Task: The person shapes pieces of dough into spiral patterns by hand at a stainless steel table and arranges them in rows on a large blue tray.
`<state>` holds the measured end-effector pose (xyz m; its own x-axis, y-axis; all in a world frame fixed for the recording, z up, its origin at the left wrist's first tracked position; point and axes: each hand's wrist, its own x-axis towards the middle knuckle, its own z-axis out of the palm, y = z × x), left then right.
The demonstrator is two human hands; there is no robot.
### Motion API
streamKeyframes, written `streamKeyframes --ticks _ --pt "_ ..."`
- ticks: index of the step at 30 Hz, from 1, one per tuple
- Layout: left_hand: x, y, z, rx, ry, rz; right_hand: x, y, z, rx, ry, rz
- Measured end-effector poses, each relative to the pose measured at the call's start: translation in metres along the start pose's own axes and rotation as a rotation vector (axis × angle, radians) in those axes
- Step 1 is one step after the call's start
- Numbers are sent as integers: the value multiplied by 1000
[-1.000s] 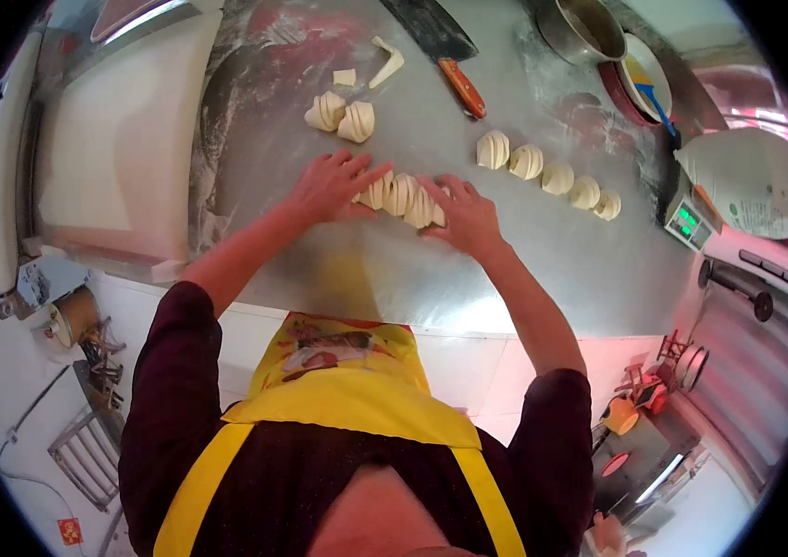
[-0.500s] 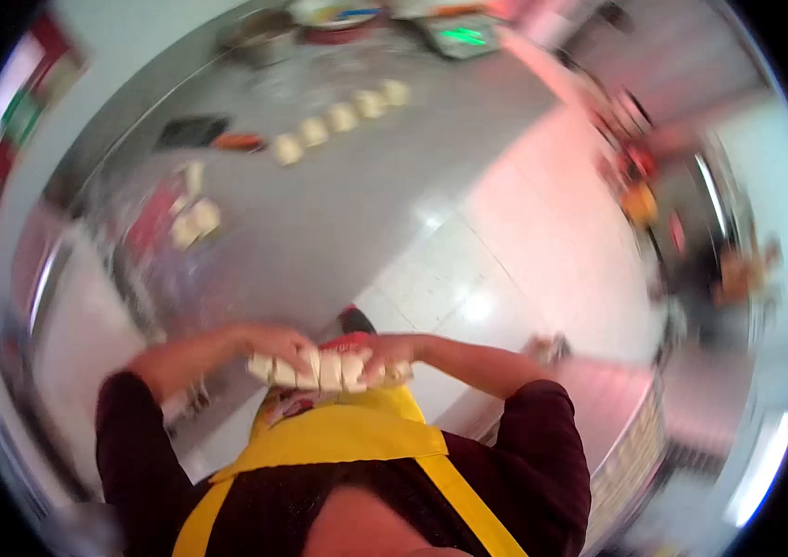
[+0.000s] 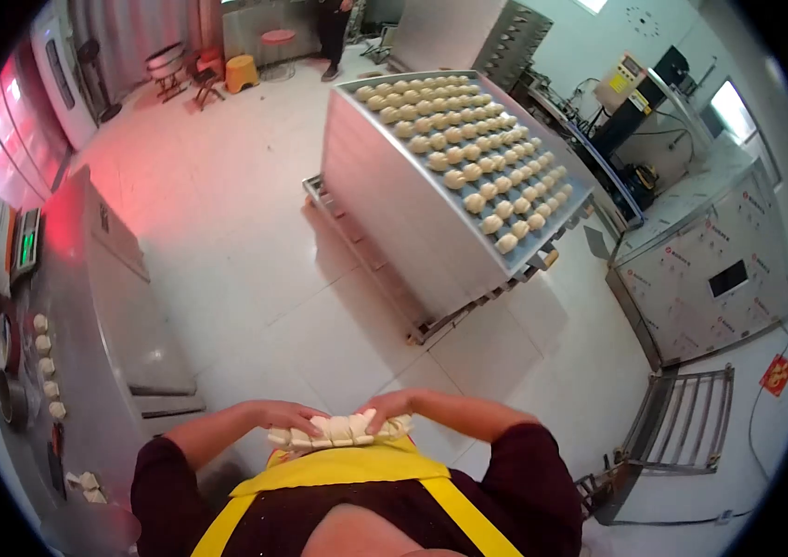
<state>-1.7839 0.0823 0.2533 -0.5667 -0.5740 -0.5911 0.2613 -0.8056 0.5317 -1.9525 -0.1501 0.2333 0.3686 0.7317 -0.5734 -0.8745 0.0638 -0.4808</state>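
Both my hands carry a row of pale dough pieces (image 3: 343, 431) pressed side by side, held in front of my yellow apron (image 3: 338, 466). My left hand (image 3: 292, 416) grips the left part of the row, its fingers over the top. Toward the other end, my right hand (image 3: 392, 407) clasps the row, thumb in front; the rest of its fingers are partly hidden. Ahead of me stands a metal tray rack (image 3: 403, 223), and on its top tray (image 3: 516, 262) sit many rounded dough pieces (image 3: 464, 135) in rows.
At the left, a steel worktable (image 3: 88, 371) bears more dough pieces (image 3: 47, 367), a bowl (image 3: 12, 399) and a digital scale (image 3: 27, 241). A metal cabinet (image 3: 700, 269) stands at the right near a low rack frame (image 3: 677, 422). Another person (image 3: 331, 32) stands at the back.
My view has swung right, from the worktable to the tray rack. Both hands still hold the dough row close to the apron.
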Motion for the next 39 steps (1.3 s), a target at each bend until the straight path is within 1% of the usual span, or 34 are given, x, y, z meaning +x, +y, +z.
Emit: streamKeyframes --ticks 2,3,4,5,6,7,8,9,11,13,15,18,19,20,22,25,28,29,31,33,34,35,37,39 --pt "67 55 11 135 -40 -73 -62 57 -28 -135 143 -88" --pt "100 82 19 175 -77 -97 -90 88 -48 8 122 -32" --pt "131 111 23 214 -99 -114 -121 112 -51 33 196 -176" --pt "172 128 22 258 -161 -77 -160 115 -41 -42 282 -246" --pt "214 141 26 304 -229 -45 -178 159 -64 15 302 -300" --pt "240 164 41 279 -270 -71 -207 183 -72 141 332 -224" --pt "262 190 51 262 -317 -102 -231 203 -78 154 364 -277" --pt "279 215 59 266 -320 -115 -253 218 -86 171 404 -338" --pt "317 258 80 278 -351 -155 -296 242 -103 251 393 -362" --pt "361 292 84 270 -405 -195 -335 259 -119 343 418 -381" --pt "401 326 86 268 -442 -222 -366 268 -134 370 452 -444" --pt "487 383 89 331 -566 -307 -419 302 -162 395 499 -536" --pt "510 413 97 451 -557 -327 -436 323 -175 411 515 -566" --pt "540 430 105 408 -621 -362 -458 342 -185 482 527 -517" --pt "594 470 127 386 -670 -416 -500 372 -188 547 632 -622" --pt "680 515 156 468 -687 -374 -551 429 -205 646 746 -753" --pt "765 555 178 511 -715 -393 -606 470 -231 731 761 -833" --pt "787 563 185 515 -714 -407 -626 482 -239 745 746 -800" --pt "822 606 195 535 -676 -406 -688 487 -276 723 706 -732" --pt "843 637 205 464 -628 -280 -751 482 -303 602 730 -705" --pt "853 655 206 435 -591 -211 -780 480 -327 527 734 -697" --pt "863 672 206 372 -552 -174 -807 491 -357 524 704 -654" --pt "883 704 203 245 -506 -105 -864 470 -407 425 669 -564" --pt "899 741 189 249 -408 -32 -915 456 -456 358 640 -479"
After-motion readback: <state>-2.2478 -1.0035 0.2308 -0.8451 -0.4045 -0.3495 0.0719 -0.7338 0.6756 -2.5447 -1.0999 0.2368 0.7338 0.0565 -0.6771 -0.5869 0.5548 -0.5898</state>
